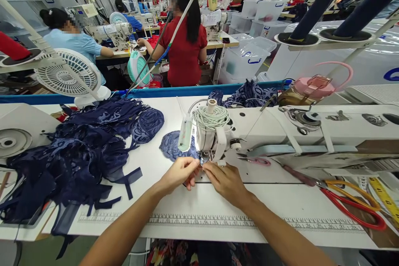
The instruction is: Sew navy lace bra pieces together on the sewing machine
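Observation:
My left hand [181, 173] and my right hand [226, 181] meet fingertip to fingertip just in front of the needle of a white sewing machine [280, 131]. Both pinch something small at the presser foot; it is too small to identify. A navy lace piece [171, 146] lies flat behind the needle, lit by the machine's lamp [185, 133]. A coil of white cord [211, 116] sits on the machine head.
A heap of navy lace pieces [81, 153] covers the table's left. Red-handled scissors [352, 201] and pink snips [257, 160] lie to the right. A printed ruler [218, 221] runs along the front edge. A white fan [67, 75] stands back left. Other workers sit at machines beyond.

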Demonstrator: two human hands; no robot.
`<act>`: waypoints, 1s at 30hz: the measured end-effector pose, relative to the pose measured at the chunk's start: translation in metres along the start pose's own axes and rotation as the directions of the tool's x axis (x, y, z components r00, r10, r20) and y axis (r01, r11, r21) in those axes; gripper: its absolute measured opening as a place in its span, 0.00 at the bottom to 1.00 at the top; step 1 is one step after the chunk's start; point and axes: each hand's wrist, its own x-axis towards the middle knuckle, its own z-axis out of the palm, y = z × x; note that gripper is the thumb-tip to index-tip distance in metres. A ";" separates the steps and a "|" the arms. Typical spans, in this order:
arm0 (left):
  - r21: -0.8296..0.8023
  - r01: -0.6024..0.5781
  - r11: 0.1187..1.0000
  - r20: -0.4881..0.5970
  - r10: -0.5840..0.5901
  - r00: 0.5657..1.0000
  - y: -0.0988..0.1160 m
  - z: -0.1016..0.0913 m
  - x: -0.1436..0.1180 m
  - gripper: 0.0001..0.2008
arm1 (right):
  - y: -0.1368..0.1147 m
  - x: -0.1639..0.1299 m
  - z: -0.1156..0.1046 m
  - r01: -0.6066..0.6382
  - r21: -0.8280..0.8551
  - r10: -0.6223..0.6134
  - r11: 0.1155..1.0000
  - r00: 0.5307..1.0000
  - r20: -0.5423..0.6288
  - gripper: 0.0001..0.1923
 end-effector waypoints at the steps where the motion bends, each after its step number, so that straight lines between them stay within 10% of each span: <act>1: -0.012 0.000 1.000 0.023 0.001 1.000 0.000 -0.001 0.000 0.24 | 0.001 -0.001 0.000 0.084 -0.077 -0.085 0.993 0.996 -0.008 0.13; 5: -0.043 -0.010 0.999 0.076 0.014 0.997 0.000 -0.004 -0.001 0.21 | 0.005 -0.003 0.001 0.187 -0.232 -0.196 0.954 0.981 -0.014 0.13; 9: 0.191 -0.106 0.976 -0.122 0.130 0.984 -0.001 -0.007 0.002 0.15 | 0.010 -0.003 0.006 0.112 -0.329 -0.118 0.938 0.993 0.000 0.14; 16: 0.719 -0.294 0.630 -0.208 0.598 0.774 -0.008 -0.004 0.005 0.10 | 0.006 -0.001 0.004 0.116 -0.277 -0.091 0.954 0.991 0.101 0.16; 30: 0.806 -0.157 0.571 -0.246 0.564 0.788 -0.023 -0.001 0.017 0.06 | 0.004 -0.001 0.003 0.147 -0.244 -0.133 0.959 0.988 0.072 0.15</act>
